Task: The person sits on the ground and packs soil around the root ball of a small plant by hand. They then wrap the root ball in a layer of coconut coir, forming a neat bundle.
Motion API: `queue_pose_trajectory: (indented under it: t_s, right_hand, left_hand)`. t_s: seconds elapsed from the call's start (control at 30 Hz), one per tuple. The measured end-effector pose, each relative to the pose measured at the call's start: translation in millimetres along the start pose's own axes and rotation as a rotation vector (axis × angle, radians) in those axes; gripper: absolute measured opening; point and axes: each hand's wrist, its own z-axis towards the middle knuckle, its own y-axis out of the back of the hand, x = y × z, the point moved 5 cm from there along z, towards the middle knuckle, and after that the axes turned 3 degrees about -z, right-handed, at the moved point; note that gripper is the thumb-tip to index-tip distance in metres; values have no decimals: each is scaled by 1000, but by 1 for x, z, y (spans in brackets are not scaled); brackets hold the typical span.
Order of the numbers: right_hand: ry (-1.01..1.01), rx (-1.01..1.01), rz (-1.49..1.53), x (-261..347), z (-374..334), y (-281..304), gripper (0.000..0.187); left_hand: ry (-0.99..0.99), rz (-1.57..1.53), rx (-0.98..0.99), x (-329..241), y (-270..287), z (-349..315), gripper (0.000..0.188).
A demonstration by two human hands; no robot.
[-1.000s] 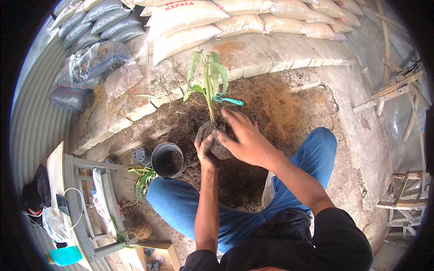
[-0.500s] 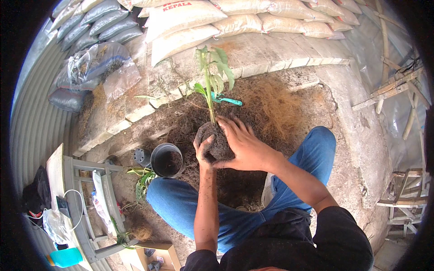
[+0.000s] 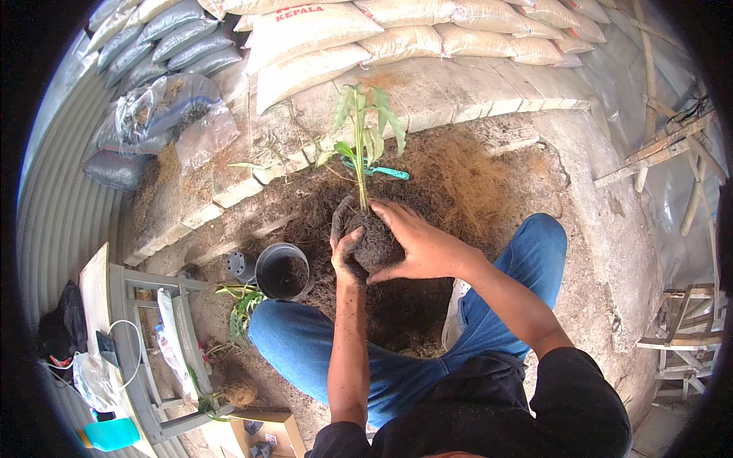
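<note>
A leafy green plant [image 3: 360, 145] stands upright from a dark, rounded root ball [image 3: 378, 248], which I hold in the air between both palms. My left hand [image 3: 345, 248] cups the ball from the left, its fingers smeared with soil. Against the right side presses my right hand [image 3: 416, 240], fingers near the stem base and thumb low on the ball. A turquoise hand trowel [image 3: 389, 172] lies on the soil behind the stem. To the left of my hands an open black plant pot [image 3: 283, 272] has some soil inside.
A smaller dark pot [image 3: 240, 265] and cut leaves [image 3: 243, 311] lie beside the big pot. Brown fibre [image 3: 466, 179] spreads at the right. Stacked pale sacks [image 3: 313, 38] line the back above a concrete ledge [image 3: 427, 114]. A grey bench [image 3: 145, 343] stands left.
The root ball has shifted slightly right, and the plant's stem and leaves have turned a little. Both hands stay around it.
</note>
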Motion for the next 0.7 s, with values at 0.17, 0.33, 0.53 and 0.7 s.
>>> queue_pose_trajectory:
  t_s: [0.17, 0.33, 0.53, 0.7]
  right_hand:
    - [20, -290, 339, -14, -3, 5, 90]
    - [118, -306, 264, -10, -11, 13, 88]
    - [238, -94, -49, 15, -15, 5, 86]
    - [275, -413, 209, 2, -22, 15, 93]
  left_hand:
    - [79, -118, -90, 8, 16, -3, 75]
    - [122, -308, -42, 6, 16, -7, 66]
    - [210, -403, -118, 5, 11, -13, 53]
    - [218, -376, -50, 10, 26, -10, 53]
